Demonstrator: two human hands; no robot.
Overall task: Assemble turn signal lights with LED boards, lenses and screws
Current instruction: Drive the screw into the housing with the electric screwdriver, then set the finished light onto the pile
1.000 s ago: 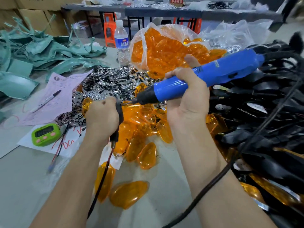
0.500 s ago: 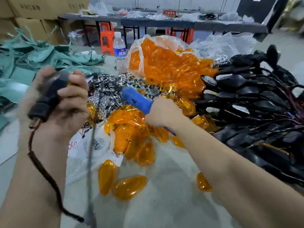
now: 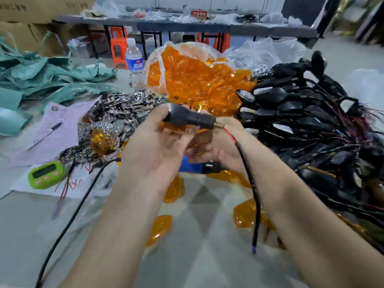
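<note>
Since half a second back, the black turn signal (image 3: 187, 119) swung from 9 o'clock into mid-view, and the blue screwdriver (image 3: 197, 168) got parked on the worktop (image 3: 197, 256) under the hands. Palm up, the left hand (image 3: 158, 150) pinched the signal's body at its fingertips, so it sat at 12 o'clock from the palm, stem pointing to 3. Just behind at 3 o'clock, the right hand (image 3: 224, 148) had curled fingers; couldn't tell if it held anything. My worry: that pinch looked light, and the dangling wire (image 3: 245, 163) hung toward 6 among loose orange lenses (image 3: 243, 215), so a snag could've yanked it free.
</note>
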